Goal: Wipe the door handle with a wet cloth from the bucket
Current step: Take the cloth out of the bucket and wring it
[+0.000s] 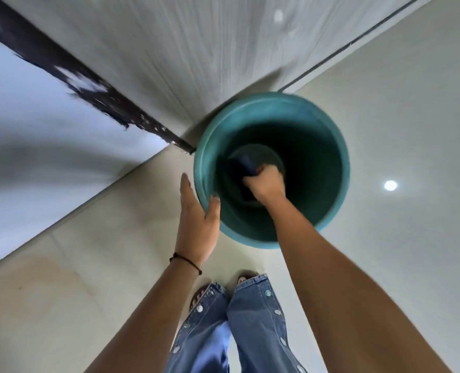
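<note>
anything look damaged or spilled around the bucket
No spill shows on the floor around the bucket. The dark strip along the base of the wall at left looks damaged: its edges are ragged, with pale patches as if the paint has flaked. The picture is blurred, so finer marks cannot be judged.

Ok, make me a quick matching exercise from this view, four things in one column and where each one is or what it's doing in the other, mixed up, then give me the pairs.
Things:
1. left hand
2. right hand
3. dark cloth
4. teal bucket

States:
A. gripped down inside the bucket
B. standing on the floor by the wall corner
C. open, thumb on the bucket's rim
D. closed in a fist inside the bucket

Pairs: 1-C, 2-D, 3-A, 4-B
</note>
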`<state>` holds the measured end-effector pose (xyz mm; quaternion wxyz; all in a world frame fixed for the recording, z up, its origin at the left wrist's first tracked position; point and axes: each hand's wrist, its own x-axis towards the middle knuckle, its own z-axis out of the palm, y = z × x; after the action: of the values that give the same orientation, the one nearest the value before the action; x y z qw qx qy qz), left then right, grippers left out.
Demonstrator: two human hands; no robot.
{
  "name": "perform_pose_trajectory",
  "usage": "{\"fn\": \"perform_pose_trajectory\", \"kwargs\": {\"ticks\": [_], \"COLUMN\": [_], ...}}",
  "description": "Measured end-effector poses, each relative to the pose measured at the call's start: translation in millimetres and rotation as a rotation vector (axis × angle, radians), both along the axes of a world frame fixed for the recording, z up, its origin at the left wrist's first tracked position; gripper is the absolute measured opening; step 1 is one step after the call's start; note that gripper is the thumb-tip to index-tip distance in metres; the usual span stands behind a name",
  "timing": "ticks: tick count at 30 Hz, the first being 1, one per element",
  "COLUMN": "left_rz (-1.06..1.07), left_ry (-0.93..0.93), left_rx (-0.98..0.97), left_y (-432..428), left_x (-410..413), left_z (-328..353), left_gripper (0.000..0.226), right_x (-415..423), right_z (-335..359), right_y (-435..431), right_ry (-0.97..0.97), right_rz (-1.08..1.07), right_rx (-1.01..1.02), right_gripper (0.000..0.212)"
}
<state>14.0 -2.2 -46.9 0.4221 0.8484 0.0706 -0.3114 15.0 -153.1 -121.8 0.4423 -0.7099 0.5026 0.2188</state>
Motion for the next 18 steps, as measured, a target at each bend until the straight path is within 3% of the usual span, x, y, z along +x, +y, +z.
{"fn": "perform_pose_trajectory", "kwargs": {"ticks": [2, 6, 8, 12, 15, 18], "left_rz": [0.089, 0.300, 0.413, 0.550, 0.629, 0.706], "left_ry": [0.117, 0.240, 0.318, 0.320, 0.306, 0.286], "left_rx": [-0.003, -0.168, -0.333, -0.508, -0.583, -0.642], "left_y": [0, 6, 19, 55, 93, 150], "left_x": [-1, -8, -11, -31, -51, -77], "left_z": [51, 187, 258, 391, 469, 531], "left_gripper": [0.071, 0.051, 0.032, 0.017, 0.022, 0.021], "right_x": [-12, -52, -69, -92, -103, -111], "right_z": [76, 251, 340, 479, 548, 604], "right_y": [10, 38, 52, 84, 112, 155], "right_ry": [-0.184, -0.361, -0.388, -0.454, -0.500, -0.548], "right_rz": [-0.179, -0.431, -0.409, -0.286, -0.085, 0.080], "right_rx": [0.102, 0.402, 0.492, 0.506, 0.392, 0.394], "right_gripper": [0.010, 0.016, 0.020, 0.024, 0.035, 0.060]}}
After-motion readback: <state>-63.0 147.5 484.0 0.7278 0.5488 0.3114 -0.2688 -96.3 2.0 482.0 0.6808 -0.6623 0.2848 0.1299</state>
